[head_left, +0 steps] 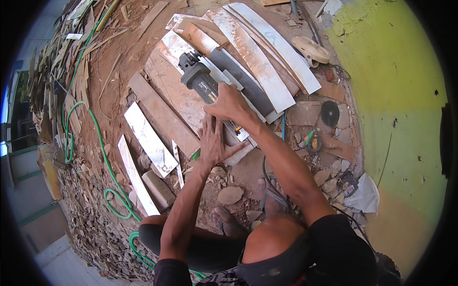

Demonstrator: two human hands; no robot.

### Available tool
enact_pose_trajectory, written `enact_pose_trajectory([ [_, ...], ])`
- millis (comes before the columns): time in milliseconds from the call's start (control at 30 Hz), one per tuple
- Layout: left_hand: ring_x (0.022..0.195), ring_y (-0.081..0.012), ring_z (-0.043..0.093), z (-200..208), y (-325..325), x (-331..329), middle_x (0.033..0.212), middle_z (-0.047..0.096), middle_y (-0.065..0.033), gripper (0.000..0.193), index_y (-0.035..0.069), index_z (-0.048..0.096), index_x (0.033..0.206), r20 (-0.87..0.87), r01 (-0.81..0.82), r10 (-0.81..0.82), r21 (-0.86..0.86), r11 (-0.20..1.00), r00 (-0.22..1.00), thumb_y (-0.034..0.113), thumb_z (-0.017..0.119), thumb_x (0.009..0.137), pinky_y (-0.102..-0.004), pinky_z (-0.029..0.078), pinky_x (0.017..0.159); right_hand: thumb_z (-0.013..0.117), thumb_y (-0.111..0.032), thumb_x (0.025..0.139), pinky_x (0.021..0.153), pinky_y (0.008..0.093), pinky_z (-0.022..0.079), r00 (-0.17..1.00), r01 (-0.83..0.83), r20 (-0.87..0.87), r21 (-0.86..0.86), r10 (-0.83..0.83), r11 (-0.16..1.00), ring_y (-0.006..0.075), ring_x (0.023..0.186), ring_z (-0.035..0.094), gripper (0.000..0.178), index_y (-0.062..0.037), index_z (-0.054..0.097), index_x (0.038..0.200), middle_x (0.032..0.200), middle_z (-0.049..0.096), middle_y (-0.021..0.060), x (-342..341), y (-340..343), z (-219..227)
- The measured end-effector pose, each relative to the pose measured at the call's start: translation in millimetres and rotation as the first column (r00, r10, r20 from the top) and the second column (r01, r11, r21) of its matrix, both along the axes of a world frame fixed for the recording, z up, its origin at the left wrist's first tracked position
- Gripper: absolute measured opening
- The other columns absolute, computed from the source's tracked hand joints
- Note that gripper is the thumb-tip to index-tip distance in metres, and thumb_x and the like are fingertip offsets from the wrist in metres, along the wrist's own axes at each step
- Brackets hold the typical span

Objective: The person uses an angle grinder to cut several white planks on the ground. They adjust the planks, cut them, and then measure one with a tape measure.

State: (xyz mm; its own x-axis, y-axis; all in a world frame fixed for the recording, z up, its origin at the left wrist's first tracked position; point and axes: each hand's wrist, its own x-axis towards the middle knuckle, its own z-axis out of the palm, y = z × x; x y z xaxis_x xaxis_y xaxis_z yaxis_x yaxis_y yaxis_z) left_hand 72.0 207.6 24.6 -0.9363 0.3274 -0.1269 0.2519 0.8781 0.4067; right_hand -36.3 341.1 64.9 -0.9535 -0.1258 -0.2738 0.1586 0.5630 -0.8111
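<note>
Gripping, above a broad pile of strips (pixel 253 55), an angle grinder (pixel 199 82) with the right hand (pixel 231 103); resting the left hand (pixel 213 145), thumb spread wide, beside it. Rightward, can see crumpled white plastic (pixel 366 193), contents unclear, then a smaller black disc (pixel 329 113).

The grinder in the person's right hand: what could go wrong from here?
The bare left hand lies spread close beside the grinder in the right hand, so a slip might hurt its fingers.

A dark cord runs down by the sandalled feet; it could snag on one.

Loose white strips lie on rough, dusty ground, some overlapping, so one might shift if bumped.
</note>
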Motion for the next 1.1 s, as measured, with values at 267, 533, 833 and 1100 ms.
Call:
enact_pose_trajectory([
  [267,0.148,-0.0510,0.018,5.1,-13.3,-25.9,0.153,0.030,-0.0330,0.135,-0.008,0.030,0.152,-0.018,0.080,-0.081,-0.052,0.995,0.997,0.084,0.075,0.064,-0.0610,0.023,0.118,0.072,-0.019,0.066,0.078,0.0474,0.061,0.996,-0.049,0.070,-0.043,0.052,0.998,0.0493,0.090,0.073,0.041,0.0123,0.066,0.091,0.093,0.070,0.0362,-5.0,6.2,12.3],
  [533,0.154,-0.0487,0.009,6.2,-14.5,-51.0,0.162,0.019,-0.0355,0.147,-0.004,0.030,0.156,0.030,0.036,-0.034,-0.054,0.998,0.999,0.087,0.079,0.053,-0.0575,0.014,0.124,0.073,-0.020,0.065,0.073,0.0467,0.061,0.997,-0.039,0.071,-0.061,0.044,0.997,0.0470,0.084,0.074,0.037,0.0097,0.070,0.086,0.085,0.071,0.0347,-7.2,7.5,7.8],
  [833,0.157,-0.0463,-0.002,7.1,-19.0,-65.4,0.165,0.011,-0.0369,0.156,-0.002,0.031,0.157,0.024,0.116,-0.115,-0.050,0.992,0.993,0.086,0.084,0.040,-0.0505,-0.003,0.128,0.074,-0.021,0.065,0.077,0.0474,0.061,0.995,-0.045,0.084,-0.060,0.050,0.997,0.0485,0.089,0.073,0.038,0.0113,0.069,0.085,0.091,0.070,0.0374,-8.3,6.3,6.8],
  [1100,0.157,-0.0468,-0.003,3.6,-20.0,-67.3,0.164,0.013,-0.0374,0.156,-0.003,0.031,0.157,0.002,0.152,-0.153,-0.103,0.983,0.988,0.087,0.083,0.040,-0.0509,-0.003,0.127,0.074,-0.021,0.066,0.073,0.0468,0.061,0.997,-0.033,0.068,-0.079,0.038,0.996,0.0486,0.086,0.073,0.036,0.0102,0.069,0.084,0.086,0.070,0.0367,-7.8,6.9,7.8],
])
